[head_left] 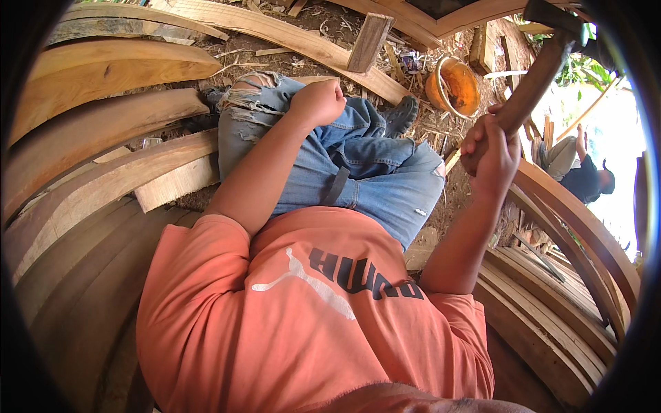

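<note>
Orange bucket (464, 81): contents unclear | right hand (497, 148): grips hammer (533, 93)

We can't tell if L hand (317, 103) holds anything: fingers curl in, palm's hidden. R hand (494, 148) covers part of the tool's (533, 86) handle; up top R, its head runs into the dark lens rim, so we can't ID the exact type. Far L, the rim cuts off the curved planks (124, 63). Stuff in the orange bucket (465, 84) is too small for us to ID. Another person (580, 177), far R, is tiny w/ glare behind; we can't make out details. Jeans (375, 158) hide pt of the dark shoe (401, 117).
</note>
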{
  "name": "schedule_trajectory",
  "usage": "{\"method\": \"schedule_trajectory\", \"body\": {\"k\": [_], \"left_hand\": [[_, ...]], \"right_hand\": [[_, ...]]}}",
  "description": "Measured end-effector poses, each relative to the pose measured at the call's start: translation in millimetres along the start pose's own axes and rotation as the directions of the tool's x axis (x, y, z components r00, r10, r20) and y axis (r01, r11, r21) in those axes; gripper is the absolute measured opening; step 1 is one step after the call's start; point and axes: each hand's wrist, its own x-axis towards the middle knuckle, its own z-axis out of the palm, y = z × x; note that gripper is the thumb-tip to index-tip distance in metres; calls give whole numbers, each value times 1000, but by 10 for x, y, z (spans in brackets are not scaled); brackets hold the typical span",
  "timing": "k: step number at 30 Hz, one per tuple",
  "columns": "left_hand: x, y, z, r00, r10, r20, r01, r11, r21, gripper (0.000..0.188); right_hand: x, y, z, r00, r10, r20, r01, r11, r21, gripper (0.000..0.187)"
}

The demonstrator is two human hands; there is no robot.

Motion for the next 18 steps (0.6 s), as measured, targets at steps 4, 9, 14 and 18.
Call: {"method": "schedule_trajectory", "body": {"k": [4,9,14,18], "left_hand": [[-8,23,-33,1000,-17,15,17,1000,-3,24],[16,3,16,1000,-18,7,18,999,30,28],[210,119,8,993,-62,98,56,996,66,32],[701,136,81,989,-12,149,-6,993,119,34]], "right_hand": [[-36,631,34,987,160,17,-161,987,16,18],[-262,1549,-87,890,449,73,-452,892,22,18],[-385,2078,-260,748,649,139,-659,701,272,16],[-265,2205,-381,692,692,205,-696,566,441,18]]}}
